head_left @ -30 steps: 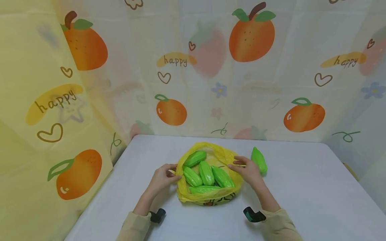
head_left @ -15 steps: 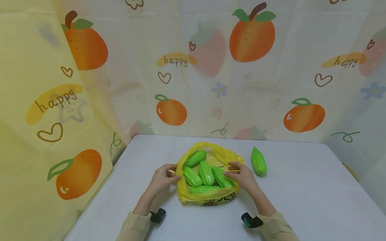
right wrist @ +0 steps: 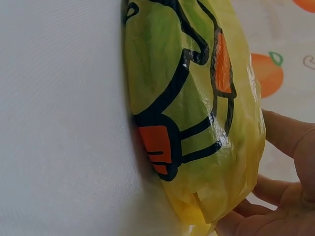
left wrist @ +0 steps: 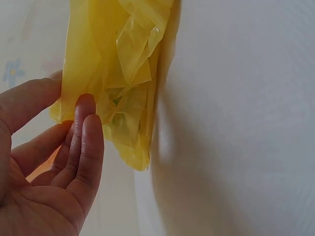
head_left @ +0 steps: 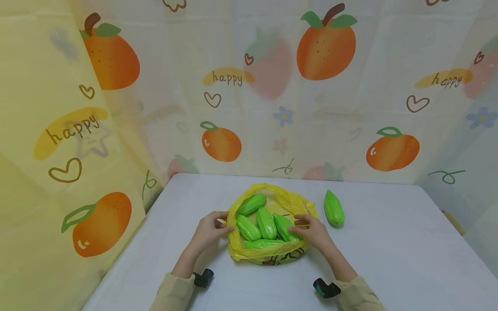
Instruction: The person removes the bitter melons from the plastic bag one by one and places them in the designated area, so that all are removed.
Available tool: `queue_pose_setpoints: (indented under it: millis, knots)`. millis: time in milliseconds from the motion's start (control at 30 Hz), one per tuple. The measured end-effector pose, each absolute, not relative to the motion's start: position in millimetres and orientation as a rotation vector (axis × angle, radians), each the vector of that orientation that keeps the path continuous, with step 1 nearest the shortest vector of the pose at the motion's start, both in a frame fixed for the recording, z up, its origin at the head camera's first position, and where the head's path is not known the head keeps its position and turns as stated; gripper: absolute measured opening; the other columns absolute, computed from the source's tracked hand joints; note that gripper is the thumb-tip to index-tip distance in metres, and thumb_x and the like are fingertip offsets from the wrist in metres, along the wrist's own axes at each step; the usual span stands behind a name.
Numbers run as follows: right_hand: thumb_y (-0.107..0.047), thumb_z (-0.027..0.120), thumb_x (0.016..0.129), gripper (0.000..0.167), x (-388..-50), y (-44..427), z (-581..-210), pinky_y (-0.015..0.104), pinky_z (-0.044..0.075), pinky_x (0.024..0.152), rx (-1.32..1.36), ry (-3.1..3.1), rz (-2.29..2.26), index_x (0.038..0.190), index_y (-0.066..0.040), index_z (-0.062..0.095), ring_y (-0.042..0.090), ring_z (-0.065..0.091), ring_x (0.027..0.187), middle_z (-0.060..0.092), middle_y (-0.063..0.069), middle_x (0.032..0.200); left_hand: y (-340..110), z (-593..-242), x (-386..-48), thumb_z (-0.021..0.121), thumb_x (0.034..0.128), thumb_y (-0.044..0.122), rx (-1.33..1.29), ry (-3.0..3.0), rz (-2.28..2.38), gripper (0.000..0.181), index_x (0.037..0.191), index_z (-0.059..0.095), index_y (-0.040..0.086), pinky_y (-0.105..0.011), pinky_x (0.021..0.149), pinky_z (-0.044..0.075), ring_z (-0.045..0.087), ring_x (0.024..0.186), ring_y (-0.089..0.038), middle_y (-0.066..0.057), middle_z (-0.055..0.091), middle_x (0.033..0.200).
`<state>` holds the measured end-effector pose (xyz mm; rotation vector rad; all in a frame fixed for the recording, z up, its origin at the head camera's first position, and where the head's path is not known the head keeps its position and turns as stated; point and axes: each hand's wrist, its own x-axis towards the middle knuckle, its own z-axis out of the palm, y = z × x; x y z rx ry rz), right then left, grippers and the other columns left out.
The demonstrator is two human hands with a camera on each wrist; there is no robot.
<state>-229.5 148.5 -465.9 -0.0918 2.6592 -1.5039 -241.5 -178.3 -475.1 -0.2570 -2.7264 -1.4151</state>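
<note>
A yellow plastic bag [head_left: 249, 255] lies on the white table with its mouth spread wide, and several green ribbed gourds [head_left: 266, 223] show inside. My left hand [head_left: 210, 229] pinches the bag's left rim; the left wrist view shows the thumb and fingers of this hand [left wrist: 54, 157] around the edge of the yellow film [left wrist: 83, 54]. At the right rim, my right hand [head_left: 313, 231] holds the film, its fingertips over the rightmost gourd. In the right wrist view, the hand [right wrist: 285, 182] has its thumb and fingers at the edge of the printed bag [right wrist: 197, 137].
One more green gourd [head_left: 333, 209] lies on the table [head_left: 389, 242] to the right of the bag, beyond my right hand. A fruit-printed curtain [head_left: 264, 129] hangs behind the table and along its sides.
My right hand has shifted left and lower along the bag's right rim, away from the loose gourd, which is now fully visible. My left hand has kept its place.
</note>
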Motion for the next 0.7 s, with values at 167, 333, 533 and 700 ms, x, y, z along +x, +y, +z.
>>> queue_pose_setpoints:
  millis: [167,333,533,700]
  knots:
    - [-0.031,0.075,0.081,0.060,-227.1,148.5,-467.7,0.045,0.051,0.089,-0.104,2.652,-1.498,0.129,0.000,0.054,0.037,0.060,0.110,0.063,0.019,0.120,-177.8,-475.5,-241.9,0.081,0.0750,0.020,-0.252,-2.731,-1.396,0.048,0.119,0.065,0.010,-0.023,0.068,0.052,0.063,0.075,-0.009,-0.002,0.065,0.102]
    - [-0.030,0.075,0.081,0.060,-224.0,145.9,-468.6,0.047,0.051,0.089,-0.110,2.672,-1.462,0.129,0.000,0.055,0.038,0.059,0.110,0.063,0.018,0.120,-178.0,-476.7,-242.5,0.081,0.0750,0.019,-0.248,-2.733,-1.390,0.047,0.119,0.065,0.011,-0.024,0.068,0.052,0.062,0.075,-0.009,-0.001,0.064,0.102]
    - [-0.033,0.076,0.079,0.062,-222.1,142.7,-472.0,0.048,0.050,0.088,-0.095,2.700,-1.393,0.128,-0.002,0.056,0.038,0.058,0.110,0.062,0.020,0.121,-178.5,-475.7,-242.0,0.080,0.0753,0.019,-0.241,-2.744,-1.378,0.048,0.119,0.065,0.010,-0.024,0.068,0.052,0.063,0.076,-0.009,-0.002,0.064,0.103]
    - [-0.032,0.077,0.079,0.060,-219.9,139.7,-471.3,0.048,0.050,0.088,-0.097,2.716,-1.366,0.127,-0.002,0.056,0.037,0.058,0.110,0.061,0.020,0.121,-179.1,-475.5,-242.3,0.080,0.0754,0.020,-0.249,-2.745,-1.388,0.048,0.120,0.065,0.010,-0.025,0.069,0.053,0.063,0.076,-0.009,-0.002,0.064,0.103]
